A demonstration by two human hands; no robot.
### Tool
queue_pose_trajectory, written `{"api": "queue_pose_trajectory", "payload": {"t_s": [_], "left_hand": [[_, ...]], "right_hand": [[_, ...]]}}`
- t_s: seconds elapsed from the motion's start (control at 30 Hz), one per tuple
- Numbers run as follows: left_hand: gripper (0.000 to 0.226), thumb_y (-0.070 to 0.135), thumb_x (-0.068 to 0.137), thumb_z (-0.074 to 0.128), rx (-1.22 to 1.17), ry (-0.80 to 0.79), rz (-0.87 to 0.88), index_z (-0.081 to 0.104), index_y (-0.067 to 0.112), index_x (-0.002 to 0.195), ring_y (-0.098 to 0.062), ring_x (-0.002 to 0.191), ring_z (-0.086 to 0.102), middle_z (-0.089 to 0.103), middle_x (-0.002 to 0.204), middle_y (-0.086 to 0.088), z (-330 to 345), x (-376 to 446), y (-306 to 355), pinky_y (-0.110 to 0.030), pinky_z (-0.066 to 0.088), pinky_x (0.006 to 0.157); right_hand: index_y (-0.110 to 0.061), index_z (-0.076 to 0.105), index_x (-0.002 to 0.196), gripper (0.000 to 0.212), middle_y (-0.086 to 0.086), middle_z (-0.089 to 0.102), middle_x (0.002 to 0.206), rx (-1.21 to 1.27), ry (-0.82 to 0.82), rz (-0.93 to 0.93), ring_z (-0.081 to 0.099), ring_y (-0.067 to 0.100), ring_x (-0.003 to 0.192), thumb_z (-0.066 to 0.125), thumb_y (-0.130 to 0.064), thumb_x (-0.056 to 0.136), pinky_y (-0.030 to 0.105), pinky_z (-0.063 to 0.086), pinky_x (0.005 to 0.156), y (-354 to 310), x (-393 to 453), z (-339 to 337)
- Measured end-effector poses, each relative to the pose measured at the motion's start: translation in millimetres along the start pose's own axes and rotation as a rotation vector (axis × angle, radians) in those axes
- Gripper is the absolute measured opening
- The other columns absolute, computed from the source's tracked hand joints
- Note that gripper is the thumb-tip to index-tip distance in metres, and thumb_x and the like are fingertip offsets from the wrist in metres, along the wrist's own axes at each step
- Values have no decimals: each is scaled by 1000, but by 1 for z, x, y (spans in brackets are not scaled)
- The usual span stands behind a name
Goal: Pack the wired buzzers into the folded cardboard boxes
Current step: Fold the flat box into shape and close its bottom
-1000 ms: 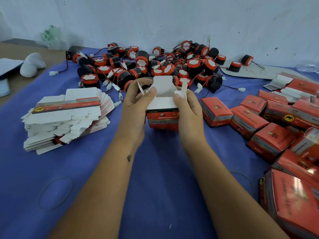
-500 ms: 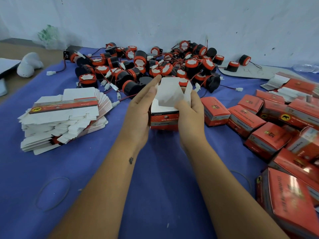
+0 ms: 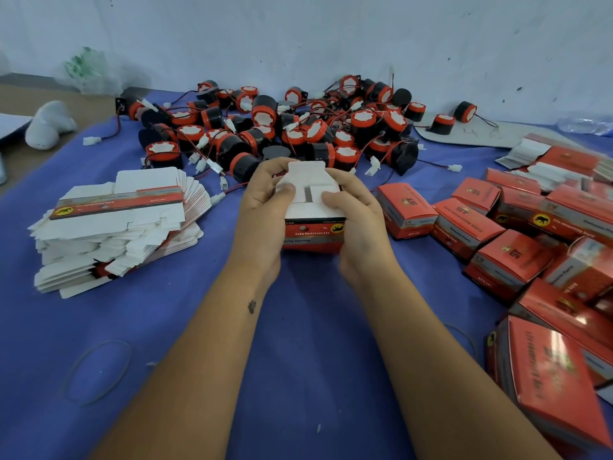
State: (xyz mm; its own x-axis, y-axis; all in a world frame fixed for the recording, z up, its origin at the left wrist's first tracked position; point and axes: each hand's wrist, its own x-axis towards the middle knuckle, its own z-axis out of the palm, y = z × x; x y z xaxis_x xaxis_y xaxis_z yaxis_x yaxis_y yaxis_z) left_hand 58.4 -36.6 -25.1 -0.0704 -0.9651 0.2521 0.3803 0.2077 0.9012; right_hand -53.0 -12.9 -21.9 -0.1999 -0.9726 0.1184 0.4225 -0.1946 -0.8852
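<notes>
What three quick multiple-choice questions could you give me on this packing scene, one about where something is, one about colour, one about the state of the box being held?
1. Where is the stack of flat cartons?
A. left of the hands
B. right of the hands
C. behind the buzzers

2. What colour is the table cover?
A. green
B. blue
C. yellow

3. The held box has its side flaps:
A. torn off
B. folded inward
C. taped shut

Answers: 1 A, it lies beside the left hand. 2 B, blue throughout. 3 B, both thumbs press them down; the right hand helps.
</notes>
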Motion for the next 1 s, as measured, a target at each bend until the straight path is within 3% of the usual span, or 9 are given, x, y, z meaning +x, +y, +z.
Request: {"api": "queue_pose_trajectory", "payload": {"t_s": [0.1, 0.2, 0.27, 0.4, 0.6, 0.7, 0.77, 0.83, 1.0], "left_hand": [[29, 20, 90, 48, -9, -50, -25, 73, 30, 80, -13, 77, 69, 73, 88, 1, 0, -3, 0, -28, 54, 58], [26, 31, 81, 50, -11, -61, -86, 75, 24, 79, -17, 86, 69, 74, 92, -2, -1, -4, 0, -30, 55, 63], [23, 21, 85, 53, 40, -50, -57, 75, 26, 86, -15, 88, 69, 75, 93, 2, -1, -2, -2, -29, 55, 65], [45, -5, 88, 47, 59, -70, -42, 69, 31, 104, -10, 83, 70, 75, 94, 5, -3, 0, -4, -26, 56, 64], [59, -13, 83, 46, 93, -36, -24, 70, 39, 98, -12, 85, 71, 74, 94, 7, -4, 2, -4, -24, 56, 63], [52, -8, 86, 48, 90, -44, -24, 69, 37, 100, -11, 86, 71, 74, 94, 8, -6, 2, -6, -25, 56, 64], [35, 7, 90, 49, 8, -74, -72, 67, 29, 110, -12, 88, 71, 74, 96, 6, -8, 2, -5, -28, 56, 67], [38, 19, 81, 50, -64, -91, -151, 67, 21, 115, -14, 91, 70, 72, 101, 2, -9, 2, -2, -29, 56, 70], [36, 14, 69, 55, 131, -100, -127, 76, 28, 95, -21, 94, 65, 74, 97, 2, -10, 3, -2, -32, 54, 76]], "right_hand": [[-20, 67, 87, 27, 4, 70, 91, -43, 58, 11, 67, 21, 77, 52, 3, 86, 32, 56, 56, 1, -1, 0], [-17, 66, 84, 23, 10, 70, 93, 15, 33, 22, 67, 24, 80, 45, -9, 87, 35, 55, 56, 2, -3, -3], [-12, 65, 89, 23, 14, 68, 96, 56, -14, 26, 67, 25, 80, 43, -16, 86, 36, 55, 60, 1, -2, -6], [-16, 66, 83, 19, 11, 65, 98, -47, -6, 3, 63, 22, 79, 51, -7, 74, 34, 54, 61, -1, 1, -10], [-20, 63, 104, 43, 0, 68, 91, -242, -3, -38, 66, 14, 76, 46, 13, 83, 33, 57, 65, -2, 2, -9], [-23, 64, 104, 45, 3, 68, 93, -298, -3, -42, 65, 18, 81, 47, 14, 82, 33, 57, 65, -2, 2, -9], [-22, 65, 103, 40, 4, 68, 98, -316, 24, -33, 64, 22, 87, 49, 9, 82, 36, 56, 69, -2, 2, -8], [-20, 67, 100, 30, 7, 68, 102, -296, 57, -13, 63, 23, 89, 52, 0, 84, 38, 55, 69, -1, 1, -7], [-16, 69, 94, 23, 12, 66, 98, -201, 64, -1, 58, 23, 85, 50, -24, 82, 33, 47, 67, 0, 1, -6]]}}
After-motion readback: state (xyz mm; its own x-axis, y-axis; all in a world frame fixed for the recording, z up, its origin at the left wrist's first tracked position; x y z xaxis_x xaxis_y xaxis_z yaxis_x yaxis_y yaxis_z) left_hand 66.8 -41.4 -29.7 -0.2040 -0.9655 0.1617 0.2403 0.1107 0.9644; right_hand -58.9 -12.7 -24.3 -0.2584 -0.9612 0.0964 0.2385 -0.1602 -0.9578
